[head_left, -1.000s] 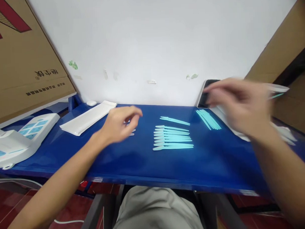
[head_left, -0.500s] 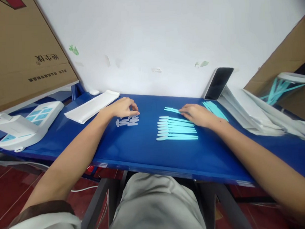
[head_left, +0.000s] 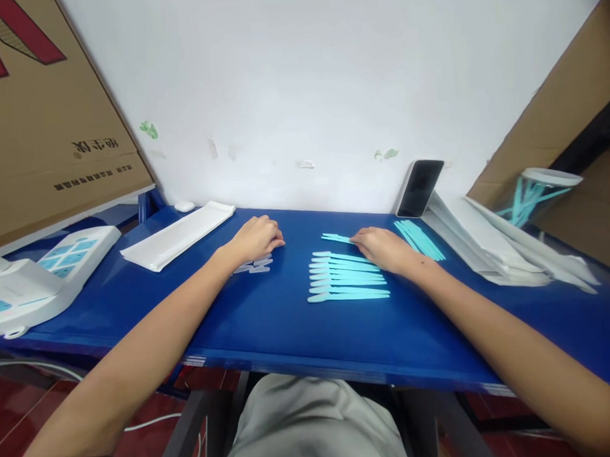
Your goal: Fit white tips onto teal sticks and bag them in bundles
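Note:
My left hand (head_left: pixel 258 237) is closed, fingertips curled together, just above a small heap of translucent pale caps (head_left: pixel 259 265); whatever is in its fingers is too small to make out. My right hand (head_left: pixel 378 244) pinches the ends of turquoise sticks (head_left: pixel 336 237) that point left. Below it on the blue table (head_left: pixel 278 329) lies a row of several turquoise sticks (head_left: pixel 357 278), their left ends covered by pale caps. Another bundle of turquoise sticks (head_left: pixel 419 239) rests to the right, behind my right wrist.
A white power strip (head_left: pixel 81 263) with a plugged-in adapter and a flat white packet (head_left: pixel 180 235) lie at the left. A phone (head_left: pixel 420 188) leans on the wall; white bags (head_left: pixel 495 242) and a clear cup of turquoise sticks (head_left: pixel 528 194) are at the right. Cardboard (head_left: pixel 47 151) stands at the left.
My left hand has shifted slightly right and its fingers are drawn closer together. My right hand stays at the sticks. The whole view has tilted, so the table appears lower.

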A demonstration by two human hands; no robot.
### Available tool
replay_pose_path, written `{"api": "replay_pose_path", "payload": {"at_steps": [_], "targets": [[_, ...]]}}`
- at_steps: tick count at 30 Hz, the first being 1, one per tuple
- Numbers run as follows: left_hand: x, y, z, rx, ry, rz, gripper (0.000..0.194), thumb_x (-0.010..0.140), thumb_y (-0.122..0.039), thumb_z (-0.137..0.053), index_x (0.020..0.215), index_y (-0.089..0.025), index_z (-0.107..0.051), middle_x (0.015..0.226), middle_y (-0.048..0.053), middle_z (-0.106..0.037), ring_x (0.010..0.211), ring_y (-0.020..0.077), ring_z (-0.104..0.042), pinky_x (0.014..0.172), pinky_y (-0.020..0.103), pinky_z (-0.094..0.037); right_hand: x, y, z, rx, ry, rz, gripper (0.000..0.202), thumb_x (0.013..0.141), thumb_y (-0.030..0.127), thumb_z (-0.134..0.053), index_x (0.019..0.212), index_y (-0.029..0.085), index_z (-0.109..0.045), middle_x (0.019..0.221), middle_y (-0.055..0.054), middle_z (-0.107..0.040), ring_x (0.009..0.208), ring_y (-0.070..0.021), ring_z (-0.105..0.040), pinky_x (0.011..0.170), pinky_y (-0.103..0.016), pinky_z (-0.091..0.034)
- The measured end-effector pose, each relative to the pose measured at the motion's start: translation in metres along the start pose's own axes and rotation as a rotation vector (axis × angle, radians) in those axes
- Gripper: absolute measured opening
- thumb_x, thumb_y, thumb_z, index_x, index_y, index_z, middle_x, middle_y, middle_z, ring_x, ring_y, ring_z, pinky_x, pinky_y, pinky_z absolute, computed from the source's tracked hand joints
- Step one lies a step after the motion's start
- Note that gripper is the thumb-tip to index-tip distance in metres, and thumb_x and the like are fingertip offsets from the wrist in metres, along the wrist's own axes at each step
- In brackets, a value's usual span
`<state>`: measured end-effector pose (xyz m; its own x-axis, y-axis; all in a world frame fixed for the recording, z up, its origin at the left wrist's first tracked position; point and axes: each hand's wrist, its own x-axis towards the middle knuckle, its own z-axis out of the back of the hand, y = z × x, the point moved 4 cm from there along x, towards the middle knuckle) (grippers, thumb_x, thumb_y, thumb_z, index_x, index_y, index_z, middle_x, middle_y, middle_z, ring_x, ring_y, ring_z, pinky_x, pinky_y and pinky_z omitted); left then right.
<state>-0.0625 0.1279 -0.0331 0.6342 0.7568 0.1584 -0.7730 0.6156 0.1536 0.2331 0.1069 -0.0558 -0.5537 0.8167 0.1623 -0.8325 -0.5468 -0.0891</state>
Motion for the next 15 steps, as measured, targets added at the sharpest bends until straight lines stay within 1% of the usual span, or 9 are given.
{"api": "replay_pose_path", "payload": {"at_steps": [4, 7, 9, 12, 15], "targets": [[0.0, -0.011, 0.002, 0.058, 0.042, 0.01, 0.033, 0.1, -0.027, -0.049, 0.107, -0.023, -0.08, 0.107, 0.009, -0.076, 0.101, 0.0277, -0.065, 0.08, 0.036, -0.044, -0.001, -0.003, 0.001, 0.022, 0.011, -0.066, 0.039, 0.098, 0.013, -0.046, 0.127, 0.014, -0.073, 0.13, -0.013, -0.072, 0.117, -0.0285, -0.069, 0.097, -0.036, -0.053], [-0.002, -0.017, 0.001, 0.044, 0.058, 0.019, 0.037, 0.098, -0.019, -0.046, 0.114, -0.026, -0.078, 0.115, 0.007, -0.075, 0.106, 0.0271, -0.065, 0.083, 0.036, -0.044, -0.001, -0.004, 0.002, 0.011, 0.015, -0.091, 0.041, 0.097, 0.012, -0.047, 0.128, 0.015, -0.073, 0.13, -0.011, -0.073, 0.116, -0.0294, -0.07, 0.095, -0.036, -0.054], [-0.002, -0.02, 0.002, 0.028, 0.048, 0.06, 0.039, 0.097, -0.016, -0.044, 0.116, -0.026, -0.077, 0.117, 0.007, -0.075, 0.108, 0.0277, -0.066, 0.086, 0.038, -0.043, 0.0, -0.006, 0.002, 0.019, -0.006, -0.096, 0.041, 0.097, 0.012, -0.047, 0.128, 0.015, -0.073, 0.129, -0.01, -0.073, 0.116, -0.0297, -0.07, 0.095, -0.037, -0.054], [-0.001, -0.022, 0.004, 0.03, 0.019, 0.14, 0.034, 0.096, -0.016, -0.046, 0.112, -0.022, -0.075, 0.108, 0.009, -0.077, 0.106, 0.0305, -0.069, 0.09, 0.041, -0.044, -0.001, -0.01, 0.002, 0.084, -0.056, -0.099, 0.04, 0.097, 0.014, -0.048, 0.128, 0.016, -0.073, 0.127, -0.01, -0.074, 0.115, -0.0284, -0.07, 0.096, -0.036, -0.054], [0.0, -0.022, 0.004, 0.009, 0.013, 0.166, 0.032, 0.094, -0.016, -0.048, 0.111, -0.02, -0.075, 0.102, 0.01, -0.078, 0.102, 0.0312, -0.071, 0.091, 0.042, -0.046, -0.004, -0.012, 0.004, 0.182, -0.107, -0.102, 0.036, 0.096, 0.017, -0.05, 0.121, 0.017, -0.076, 0.119, -0.009, -0.077, 0.109, -0.0269, -0.072, 0.093, -0.036, -0.053]]}}
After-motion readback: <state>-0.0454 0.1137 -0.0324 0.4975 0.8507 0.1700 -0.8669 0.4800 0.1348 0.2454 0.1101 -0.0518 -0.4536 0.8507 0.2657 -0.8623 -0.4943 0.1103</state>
